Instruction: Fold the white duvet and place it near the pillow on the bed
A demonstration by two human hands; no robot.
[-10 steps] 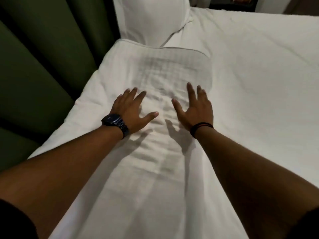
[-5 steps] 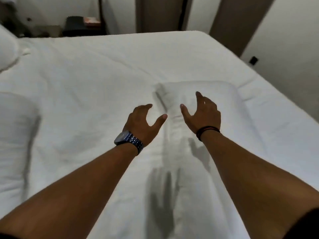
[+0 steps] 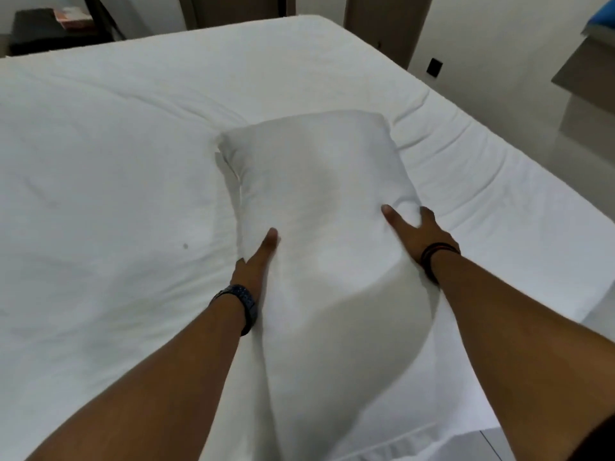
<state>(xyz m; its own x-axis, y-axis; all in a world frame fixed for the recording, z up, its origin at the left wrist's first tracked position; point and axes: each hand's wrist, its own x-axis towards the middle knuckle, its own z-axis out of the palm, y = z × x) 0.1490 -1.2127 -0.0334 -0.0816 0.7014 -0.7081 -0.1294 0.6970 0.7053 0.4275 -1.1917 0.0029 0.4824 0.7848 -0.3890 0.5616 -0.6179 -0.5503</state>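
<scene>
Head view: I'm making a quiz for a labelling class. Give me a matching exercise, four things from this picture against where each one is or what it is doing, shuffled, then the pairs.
Things:
1. Left hand
2. Right hand
3. Watch
4. Pillow

Places or states:
A. on the left wrist
B. pressed against the pillow's left side, thumb on top
C. held between both hands over the bed
D. gripping the pillow's right side, fingers sunk into it

Pairs: 1-B, 2-D, 3-A, 4-C
</scene>
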